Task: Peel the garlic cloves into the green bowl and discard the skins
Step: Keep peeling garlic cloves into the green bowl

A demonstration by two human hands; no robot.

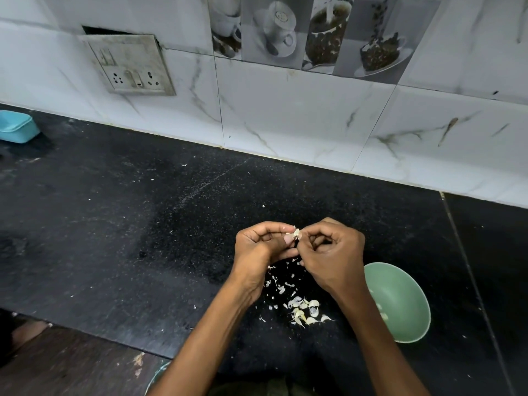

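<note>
Above the black counter, my left hand (261, 245) and my right hand (333, 252) meet fingertip to fingertip, both pinching one small garlic cloth-white clove (296, 233) with skin curling off it. Below the hands lies a scatter of papery skins (281, 284) and a small heap of garlic cloves (305, 310) on the counter. The green bowl (405, 298) stands to the right, partly hidden behind my right forearm, with a couple of pale peeled cloves (381, 311) inside.
A marble-tiled wall (285, 115) backs the black counter (128, 224); a switch and socket plate (130, 65) is on it. A light blue tub (15, 127) sits at the far left. The counter's front edge runs at bottom left, with a bowl rim (156, 377) below.
</note>
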